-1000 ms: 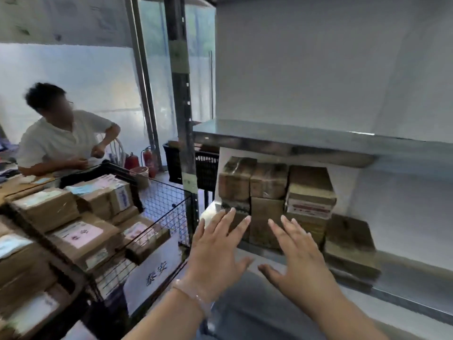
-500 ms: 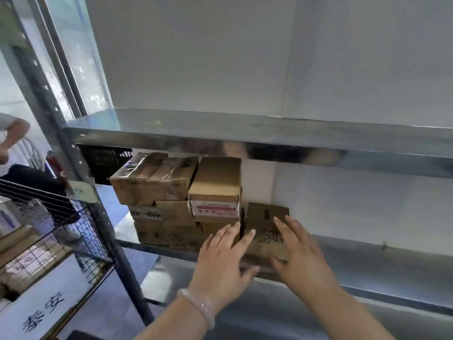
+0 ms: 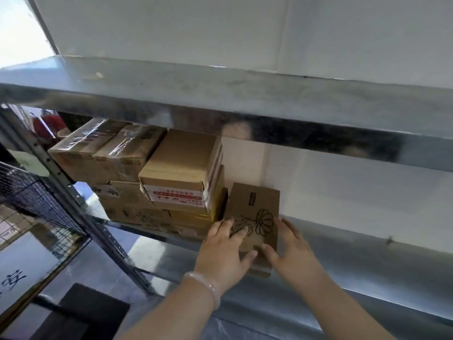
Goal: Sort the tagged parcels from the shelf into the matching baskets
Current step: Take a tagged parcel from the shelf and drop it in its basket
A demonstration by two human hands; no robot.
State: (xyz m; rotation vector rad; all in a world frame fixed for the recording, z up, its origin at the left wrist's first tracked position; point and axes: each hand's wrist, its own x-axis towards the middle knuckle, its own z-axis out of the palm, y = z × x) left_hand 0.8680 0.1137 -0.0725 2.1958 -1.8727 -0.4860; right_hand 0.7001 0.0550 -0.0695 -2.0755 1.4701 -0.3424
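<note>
A flat brown parcel with a flower drawing (image 3: 255, 212) lies on the metal shelf (image 3: 343, 256), just right of a stack of cardboard parcels (image 3: 157, 182). My left hand (image 3: 224, 251) rests on its left part, fingers over the drawing and thumb at the near edge. My right hand (image 3: 293, 251) presses against its right side and near edge. Both hands touch the parcel, which still lies on the shelf. The top parcel of the stack carries a red and white label (image 3: 179, 196).
An upper metal shelf (image 3: 245, 104) overhangs the parcels. A perforated shelf post (image 3: 81, 217) slants down on the left. Beyond it stands a black wire basket (image 3: 36, 200) with a white sign (image 3: 22, 266). A white wall backs the shelf.
The view swung right and closer to the shelf; the person and the full baskets at left left the frame. Both hands reached forward and closed in on the flower parcel.
</note>
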